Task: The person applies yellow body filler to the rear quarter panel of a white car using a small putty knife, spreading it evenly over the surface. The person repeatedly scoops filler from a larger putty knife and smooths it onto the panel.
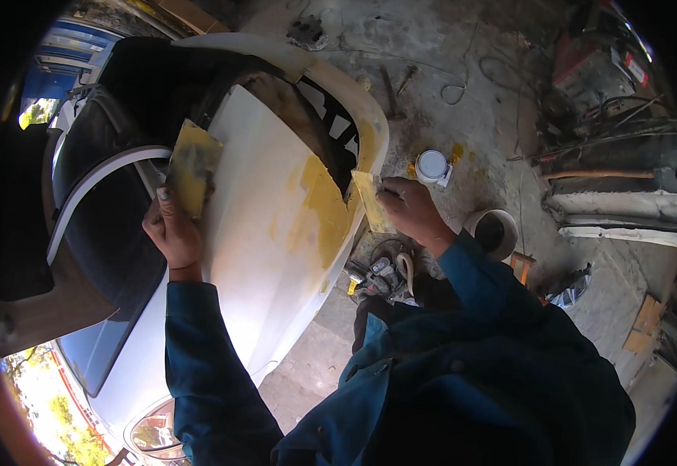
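My left hand (174, 234) grips the lower edge of a flat, square board (192, 169) smeared with yellow and grey body filler, held up over the left side of the pale car panel (249, 194). In my right hand (416, 210) is a thin filler spreader (371, 203), coated in yellow, pinched along its right side. Its edge is at the panel's right-hand corner, beside a dark opening; whether it presses on the metal I cannot tell. A yellow filler patch (323, 211) covers the panel next to that opening, with smaller smears to its left.
On the concrete floor right of the car stand a white-lidded can (432, 165) and a pale bucket (512, 227). A hammer (390, 95) lies farther off, near a loose cable (455, 95). Tools and bottles (385, 272) crowd the floor by my body. Long panels (618, 206) lie far right.
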A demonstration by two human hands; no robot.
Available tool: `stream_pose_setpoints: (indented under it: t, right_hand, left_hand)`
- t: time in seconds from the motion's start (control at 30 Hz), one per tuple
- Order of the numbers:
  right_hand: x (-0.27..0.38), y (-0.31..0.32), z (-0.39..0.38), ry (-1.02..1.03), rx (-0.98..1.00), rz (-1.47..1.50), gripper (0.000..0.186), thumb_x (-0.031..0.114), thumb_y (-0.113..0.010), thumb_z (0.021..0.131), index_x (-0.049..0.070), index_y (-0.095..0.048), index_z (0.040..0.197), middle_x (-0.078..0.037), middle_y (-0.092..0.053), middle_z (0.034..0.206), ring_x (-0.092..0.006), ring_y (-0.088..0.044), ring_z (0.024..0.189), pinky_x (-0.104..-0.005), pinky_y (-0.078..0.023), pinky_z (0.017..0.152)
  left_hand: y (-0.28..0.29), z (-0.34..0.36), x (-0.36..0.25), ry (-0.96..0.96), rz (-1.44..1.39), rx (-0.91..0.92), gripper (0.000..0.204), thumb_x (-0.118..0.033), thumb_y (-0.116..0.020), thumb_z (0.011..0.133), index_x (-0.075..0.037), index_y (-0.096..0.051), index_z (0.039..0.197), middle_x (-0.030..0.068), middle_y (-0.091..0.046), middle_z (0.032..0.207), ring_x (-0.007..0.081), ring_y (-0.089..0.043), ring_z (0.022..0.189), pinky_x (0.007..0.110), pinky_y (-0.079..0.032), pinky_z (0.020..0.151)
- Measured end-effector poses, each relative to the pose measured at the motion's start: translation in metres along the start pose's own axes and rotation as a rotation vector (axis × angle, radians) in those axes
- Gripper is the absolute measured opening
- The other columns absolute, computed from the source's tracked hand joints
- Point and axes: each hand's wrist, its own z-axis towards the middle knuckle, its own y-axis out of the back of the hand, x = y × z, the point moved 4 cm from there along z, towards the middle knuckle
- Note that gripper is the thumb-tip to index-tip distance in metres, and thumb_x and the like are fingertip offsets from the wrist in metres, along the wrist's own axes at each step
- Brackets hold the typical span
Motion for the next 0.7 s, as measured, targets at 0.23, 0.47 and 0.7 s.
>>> stream_pose_setpoints:
  t: [0.23,0.47,0.7]
  right_hand:
    - [-0.038,-0.016,0.029,-0.038,0.176,-0.075,0.028,0.022,-0.06,0.093,-0.003,-0.071,0.092,-0.029,-0.068,0.089,-0.0494,-0.065,0.083,-0.0539,-0.053,0.077]
    - [-0.039,-0.032,0.04,-0.083,0.211,-0.039,0.031,0.025,-0.059,0.093,-0.002,-0.073,0.091,-0.03,-0.07,0.089,-0.0487,-0.066,0.081,-0.0541,-0.053,0.076]
    - [-0.022,-0.03,0.048,-0.108,0.264,-0.031,0.034,0.027,-0.06,0.095,-0.004,-0.073,0.091,-0.027,-0.069,0.081,-0.0396,-0.066,0.073,-0.0499,-0.053,0.073]
  left_hand:
    - [-0.009,0.002,-0.01,0.006,-0.041,0.021,0.061,-0.046,-0.054,0.115,0.009,-0.074,0.096,0.0102,-0.078,0.089,0.0135,-0.068,0.079,0.029,-0.051,0.073]
    - [-0.003,0.002,0.001,0.017,0.013,0.012,0.06,-0.044,-0.048,0.117,0.007,-0.076,0.102,0.0094,-0.078,0.091,0.0132,-0.067,0.08,0.029,-0.049,0.073]
    - [-0.002,0.0,0.009,0.033,-0.064,0.022,0.059,-0.044,-0.051,0.116,0.01,-0.073,0.112,0.0128,-0.078,0.096,0.0164,-0.071,0.086,0.03,-0.054,0.077]
